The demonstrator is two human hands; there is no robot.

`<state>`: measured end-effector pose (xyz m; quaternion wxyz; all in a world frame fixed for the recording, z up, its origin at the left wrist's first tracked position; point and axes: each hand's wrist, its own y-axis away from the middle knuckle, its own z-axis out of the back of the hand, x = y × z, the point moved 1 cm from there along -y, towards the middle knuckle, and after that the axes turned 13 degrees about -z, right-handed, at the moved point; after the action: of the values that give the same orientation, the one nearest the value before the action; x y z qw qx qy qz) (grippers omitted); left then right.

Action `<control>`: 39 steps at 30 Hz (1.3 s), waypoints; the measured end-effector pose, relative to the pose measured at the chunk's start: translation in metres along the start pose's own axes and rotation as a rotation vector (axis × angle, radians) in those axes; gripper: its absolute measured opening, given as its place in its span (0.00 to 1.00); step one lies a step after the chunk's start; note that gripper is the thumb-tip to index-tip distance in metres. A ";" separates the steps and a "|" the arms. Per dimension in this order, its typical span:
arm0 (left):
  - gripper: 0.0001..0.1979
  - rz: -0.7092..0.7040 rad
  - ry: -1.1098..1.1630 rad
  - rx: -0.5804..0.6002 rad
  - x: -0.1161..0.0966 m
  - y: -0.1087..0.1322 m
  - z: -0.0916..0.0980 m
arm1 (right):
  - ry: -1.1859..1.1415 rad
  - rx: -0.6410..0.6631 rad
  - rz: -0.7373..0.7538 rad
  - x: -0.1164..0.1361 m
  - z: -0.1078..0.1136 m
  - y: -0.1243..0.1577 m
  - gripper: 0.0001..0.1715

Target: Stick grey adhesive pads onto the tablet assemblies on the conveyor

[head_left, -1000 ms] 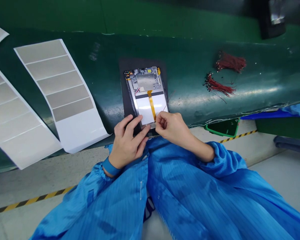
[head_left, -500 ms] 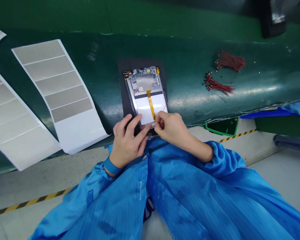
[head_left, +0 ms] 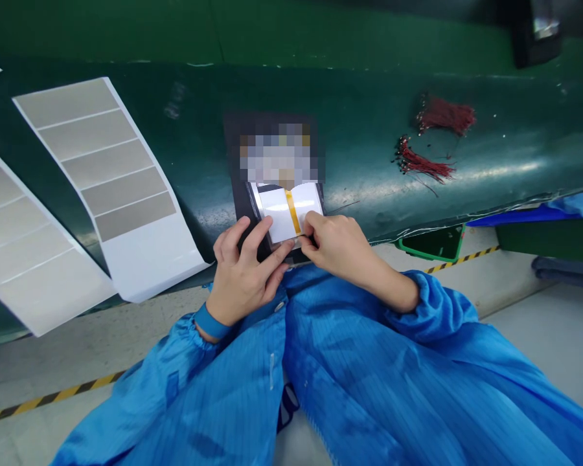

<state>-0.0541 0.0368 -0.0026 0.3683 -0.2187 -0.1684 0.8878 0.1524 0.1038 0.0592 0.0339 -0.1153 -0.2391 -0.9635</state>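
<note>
A flat electronic device (head_left: pixel 276 217) lies on a black mat (head_left: pixel 233 155), and its lower part is a white panel crossed by an amber flex strip (head_left: pixel 293 212). Its upper part is pixelated, so the board there is hidden. My left hand (head_left: pixel 243 275) grips the lower left corner of the device with its fingers on top. At the lower edge, my right hand (head_left: pixel 333 249) pinches the device between its fingertips, close to the end of the amber strip.
Sheets of grey label strips on white backing (head_left: pixel 140 259) lie to the left on the green bench (head_left: pixel 369 129). Two bundles of red wires (head_left: pixel 444 115) lie to the right. Below the bench edge are a green-rimmed tray (head_left: pixel 432 244) and yellow-black floor tape (head_left: pixel 461 260).
The upper part of the device now appears pixelated, hiding the board. My left hand has shifted slightly up over the lower left corner, and the view has moved a little.
</note>
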 end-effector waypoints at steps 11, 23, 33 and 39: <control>0.29 -0.094 0.012 0.127 0.009 -0.013 0.007 | -0.247 0.108 0.115 -0.017 0.010 0.001 0.16; 0.33 -0.164 0.001 0.215 0.008 -0.025 0.005 | -0.246 0.081 0.163 -0.025 0.009 -0.003 0.14; 0.38 -0.141 -0.123 0.156 0.000 0.007 0.018 | 0.046 -0.204 0.449 -0.052 -0.035 0.024 0.29; 0.38 -0.071 -0.106 0.155 -0.006 0.011 0.009 | 0.157 -0.436 0.451 -0.059 -0.049 0.034 0.27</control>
<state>-0.0609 0.0238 0.0018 0.4060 -0.1364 -0.1260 0.8948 0.2034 0.0516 0.0190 0.2391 -0.0952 0.0080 -0.9663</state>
